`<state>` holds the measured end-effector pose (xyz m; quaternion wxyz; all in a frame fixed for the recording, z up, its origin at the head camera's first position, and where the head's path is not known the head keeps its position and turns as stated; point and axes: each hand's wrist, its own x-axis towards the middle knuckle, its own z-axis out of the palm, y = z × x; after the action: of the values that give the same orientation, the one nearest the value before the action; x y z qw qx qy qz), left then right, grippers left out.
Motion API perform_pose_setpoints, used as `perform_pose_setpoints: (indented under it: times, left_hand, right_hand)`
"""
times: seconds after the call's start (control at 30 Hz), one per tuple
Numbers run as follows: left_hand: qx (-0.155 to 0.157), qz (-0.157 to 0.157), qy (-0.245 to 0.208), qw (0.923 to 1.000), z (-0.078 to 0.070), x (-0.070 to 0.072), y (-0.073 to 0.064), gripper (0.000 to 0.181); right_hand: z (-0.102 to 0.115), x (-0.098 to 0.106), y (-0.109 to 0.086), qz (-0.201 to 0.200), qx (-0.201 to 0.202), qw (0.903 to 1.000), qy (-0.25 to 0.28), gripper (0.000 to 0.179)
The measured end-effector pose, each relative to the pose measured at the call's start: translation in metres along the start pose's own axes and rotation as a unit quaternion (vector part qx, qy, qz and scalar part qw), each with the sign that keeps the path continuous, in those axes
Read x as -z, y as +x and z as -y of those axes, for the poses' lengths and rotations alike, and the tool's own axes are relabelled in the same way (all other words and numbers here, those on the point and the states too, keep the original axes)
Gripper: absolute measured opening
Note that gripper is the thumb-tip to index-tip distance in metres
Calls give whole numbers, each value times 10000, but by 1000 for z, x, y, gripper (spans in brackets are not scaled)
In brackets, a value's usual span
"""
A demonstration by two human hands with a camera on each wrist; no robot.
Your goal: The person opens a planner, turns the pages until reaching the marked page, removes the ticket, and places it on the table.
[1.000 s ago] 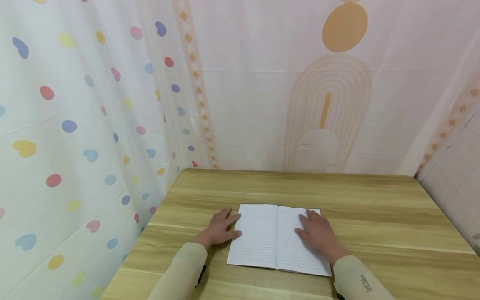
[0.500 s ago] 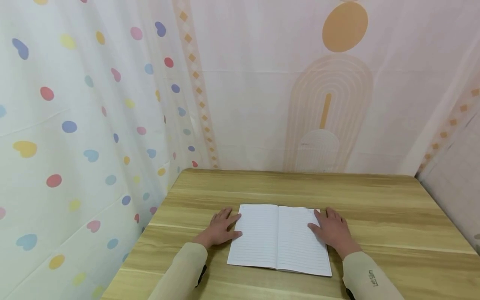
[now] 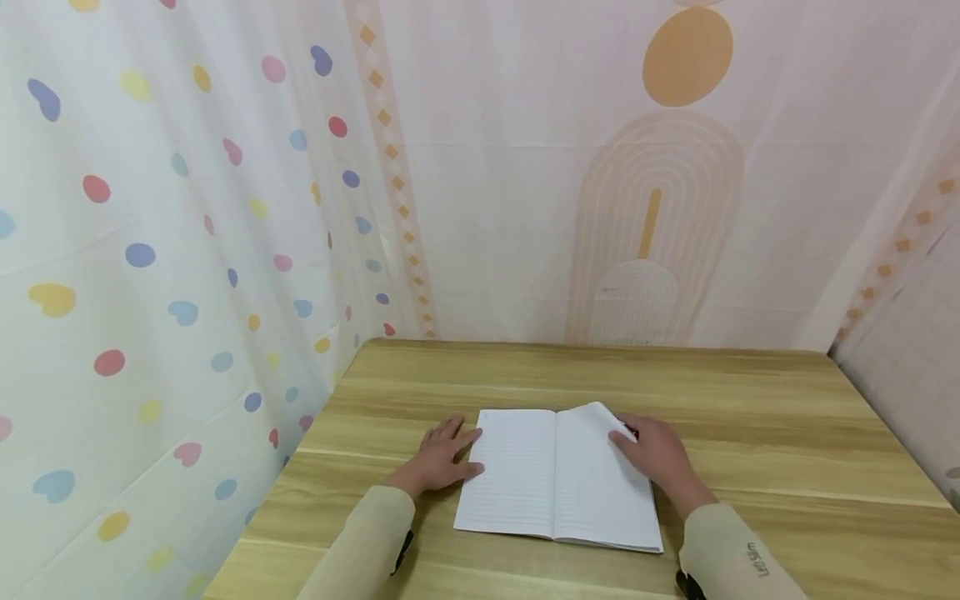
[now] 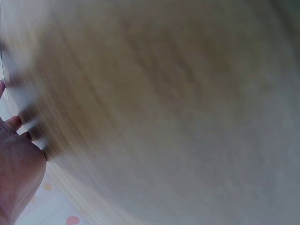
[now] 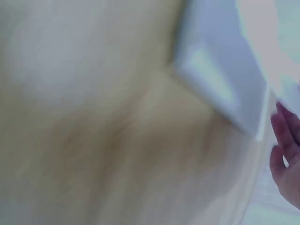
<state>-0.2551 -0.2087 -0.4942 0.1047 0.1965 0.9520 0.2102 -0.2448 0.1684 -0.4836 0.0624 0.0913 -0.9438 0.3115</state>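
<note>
Notebook [image 3: 513, 500] is lying open on the wooden tabletop [image 3: 787, 442], right between the two hands. What's inside it is ruled paper: the left page [image 3: 517, 458] sits flat just right of the left hand [image 3: 438, 458], and the right page [image 3: 588, 483] is bent up at its far outer corner, where the right hand [image 3: 663, 454] has it pinched, thumb on top and fingers behind. From the right wrist you can see the raised sheet standing apart from the stack below, though that view's pretty blurry.

Left hand isn't gripping anything, btw. It's laid down with fingers spread, thumb and index touching the notebook's left edge, the rest on the wood.

Edge-wise, the table's left side is fairly near the left hand, while the right side is well off from the right hand, so there's a wider stretch of wood over there. Straight ahead of both hands the tabletop runs on to its back edge, up against a patterned curtain [image 3: 487, 208]. The notebook's near edge is on the forearm side of both hands, between the two beige sleeves (left [image 3: 360, 537], right [image 3: 738, 554]).
</note>
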Motion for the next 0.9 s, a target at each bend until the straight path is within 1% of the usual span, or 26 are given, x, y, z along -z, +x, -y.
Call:
perform_pose_setpoints:
  times: [0.03, 0.1, 0.13, 0.2, 0.23, 0.3, 0.4, 0.43, 0.47, 0.53, 0.6, 0.7, 0.77, 0.83, 0.9]
  left_hand:
    - [-2, 2, 16, 10000, 0, 0, 0, 66]
    - [5, 12, 33, 10000, 1, 0, 1, 66]
    - [8, 22, 45, 10000, 1, 0, 1, 66]
    - [15, 35, 35, 10000, 0, 1, 1, 66]
    - [18, 34, 30, 10000, 0, 1, 1, 66]
    - [17, 28, -7, 10000, 0, 1, 1, 67]
    - [26, 35, -32, 10000, 1, 1, 1, 67]
    - [28, 29, -39, 10000, 1, 1, 1, 67]
    - [31, 32, -43, 10000, 1, 0, 1, 67]
    - [45, 40, -19, 10000, 2, 0, 2, 68]
    - [57, 36, -13, 10000, 2, -1, 2, 68]
    - [70, 24, -27, 10000, 1, -1, 2, 68]
    - [77, 20, -37, 10000, 1, -1, 2, 68]
    - [68, 15, -31, 10000, 0, -1, 2, 67]
    - [44, 18, 12, 10000, 1, -1, 2, 67]
  right_hand:
    - [4, 2, 2, 20, -123, 9995, 304, 47]
    - [11, 7, 5, 105, -464, 9943, 957, 55]
    - [16, 9, 6, 125, -598, 9899, 1280, 58]
    - [25, 14, 8, 117, -785, 9781, 1924, 61]
    - [30, 15, 8, 130, -833, 9686, 2338, 61]
    - [39, 17, 9, 140, -826, 9460, 3132, 57]
    - [52, 16, 9, 253, -611, 9150, 3980, 50]
    - [55, 15, 9, 342, -516, 9073, 4160, 49]
    - [58, 14, 9, 414, -419, 9060, 4191, 48]
    - [63, 10, 8, 573, -160, 9108, 4086, 48]
    - [66, 5, 8, 722, 107, 9221, 3799, 49]
    - [69, -6, 6, 812, 617, 9496, 2964, 48]
    - [69, -13, 4, 901, 948, 9635, 2337, 47]
    - [69, -21, 0, 1001, 1242, 9730, 1669, 47]
    - [69, -28, -5, 1183, 1497, 9751, 1127, 48]
